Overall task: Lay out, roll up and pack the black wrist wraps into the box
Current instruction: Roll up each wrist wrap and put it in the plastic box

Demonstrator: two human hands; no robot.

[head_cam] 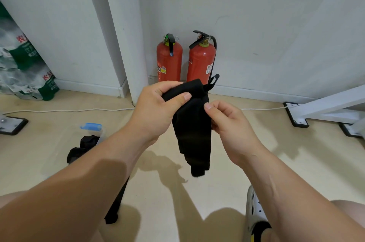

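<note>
We're holding a wrap (192, 133) up off the floor (221, 182) — left hand (158, 107) gripping its top, right hand (231, 125) pinching its side edge. Box (92, 128) sits toward the floor's left edge.

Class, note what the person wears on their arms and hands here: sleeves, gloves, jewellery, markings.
Nothing worn shows. The left hand and right hand are bare: no gloves, rings or watch. The left forearm and right forearm are bare to the frame's edge, so no sleeves or markings appear.

Bottle pack (29, 59): red Chinese characters, blurred; extinguisher labels (209, 68) unreadable.
</note>
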